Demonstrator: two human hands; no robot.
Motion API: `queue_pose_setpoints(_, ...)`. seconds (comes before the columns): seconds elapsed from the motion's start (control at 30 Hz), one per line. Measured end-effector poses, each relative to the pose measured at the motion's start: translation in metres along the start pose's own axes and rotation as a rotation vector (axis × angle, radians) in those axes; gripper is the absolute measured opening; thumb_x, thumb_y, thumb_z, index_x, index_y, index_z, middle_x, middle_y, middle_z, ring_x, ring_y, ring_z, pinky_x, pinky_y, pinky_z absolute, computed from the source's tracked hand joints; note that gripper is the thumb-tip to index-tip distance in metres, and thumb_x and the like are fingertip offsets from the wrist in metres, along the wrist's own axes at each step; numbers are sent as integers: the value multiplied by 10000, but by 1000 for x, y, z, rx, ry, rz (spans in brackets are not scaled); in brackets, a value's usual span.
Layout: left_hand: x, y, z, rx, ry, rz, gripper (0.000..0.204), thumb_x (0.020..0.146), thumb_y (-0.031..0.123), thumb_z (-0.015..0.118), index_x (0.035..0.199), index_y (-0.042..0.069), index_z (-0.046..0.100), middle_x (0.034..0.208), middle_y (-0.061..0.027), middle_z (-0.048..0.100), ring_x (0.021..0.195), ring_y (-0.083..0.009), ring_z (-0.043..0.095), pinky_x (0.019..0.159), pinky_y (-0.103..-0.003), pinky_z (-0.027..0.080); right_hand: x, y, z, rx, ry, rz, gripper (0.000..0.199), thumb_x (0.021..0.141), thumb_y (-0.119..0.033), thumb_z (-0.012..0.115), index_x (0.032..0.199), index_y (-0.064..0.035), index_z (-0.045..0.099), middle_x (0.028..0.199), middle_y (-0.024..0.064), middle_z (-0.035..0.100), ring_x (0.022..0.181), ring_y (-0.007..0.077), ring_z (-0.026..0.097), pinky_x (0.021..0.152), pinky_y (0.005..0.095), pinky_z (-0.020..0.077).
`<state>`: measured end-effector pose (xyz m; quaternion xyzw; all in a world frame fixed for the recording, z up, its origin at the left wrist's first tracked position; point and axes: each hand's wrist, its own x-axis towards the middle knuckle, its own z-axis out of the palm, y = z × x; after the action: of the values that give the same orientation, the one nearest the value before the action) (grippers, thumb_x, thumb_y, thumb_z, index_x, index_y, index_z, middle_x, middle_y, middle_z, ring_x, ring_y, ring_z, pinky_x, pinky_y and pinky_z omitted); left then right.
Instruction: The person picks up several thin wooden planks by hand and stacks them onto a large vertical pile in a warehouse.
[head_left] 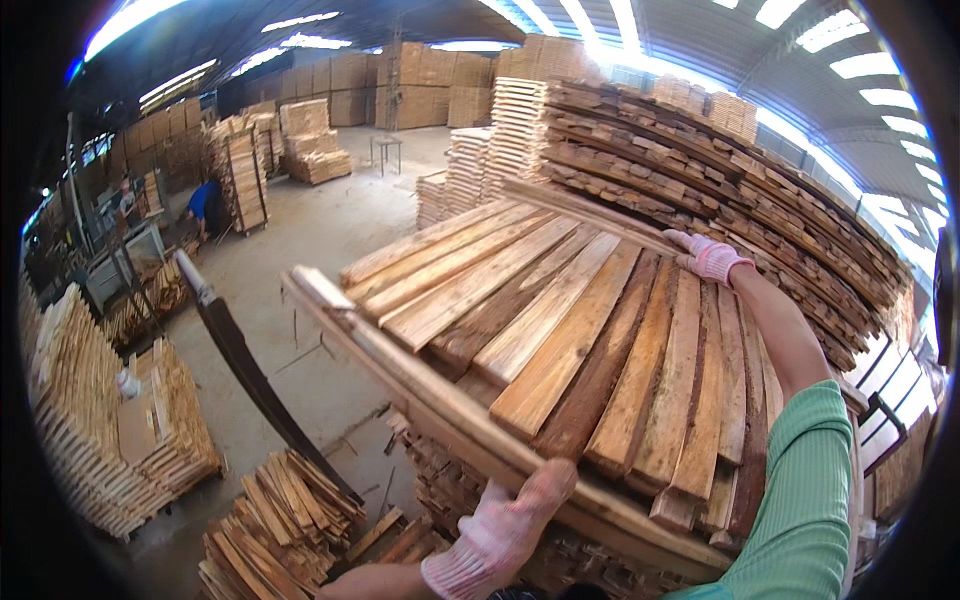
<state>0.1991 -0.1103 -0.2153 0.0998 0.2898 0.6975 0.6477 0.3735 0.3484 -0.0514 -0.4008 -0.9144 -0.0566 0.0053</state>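
A row of rough wooden boards (pixel 560 385) lies side by side on top of a stack in front of me. My left hand (pixel 505 530), in a pink-and-white knit glove, is closed around a long wooden strip (pixel 420 370) along the row's near edge, its thumb on top. At the far edge, my right hand (pixel 712 259), gloved alike, is closed on another long strip (pixel 590 215) that lies crosswise over the board ends. The undersides of both grips are hidden.
A tall layered lumber pile (pixel 690 190) rises beyond the row. A dark metal bar (pixel 255 365) slants at left, above loose boards (pixel 275 520). A stepped stack of slats (pixel 130 430) stands far left. A person in blue (pixel 205 205) bends by more stacks.
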Motion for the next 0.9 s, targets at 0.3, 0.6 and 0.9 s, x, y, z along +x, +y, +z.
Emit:
queue_pose_setpoints(0.3,-38,24,27,207,30,239,668,891,408,738,1293,-63,487,1140,-114,671,1052,-200,665,934,-300,572,-44,-111,-46,-73,-215,-181,581,981,-243,504,1537,-217,338,1558,167,369,1369,326,454,1134,442,382)
queue_pose_setpoints(0.6,1,88,6,686,123,291,814,949,519,590,1459,-75,364,1464,-235,452,1386,-293,397,1176,-387,299,-241,-102,-87,134,-115,55,609,954,-346,566,1495,-119,402,1427,174,522,1277,307,539,1093,417,422)
queue_pose_setpoints(0.9,-23,51,39,302,-301,242,525,992,393,580,1305,-19,494,1246,-194,597,1167,-290,594,1042,-426,487,-299,34,25,-481,154,-102,384,1010,-185,422,1380,-125,504,1394,131,526,1213,348,566,1152,506,326)
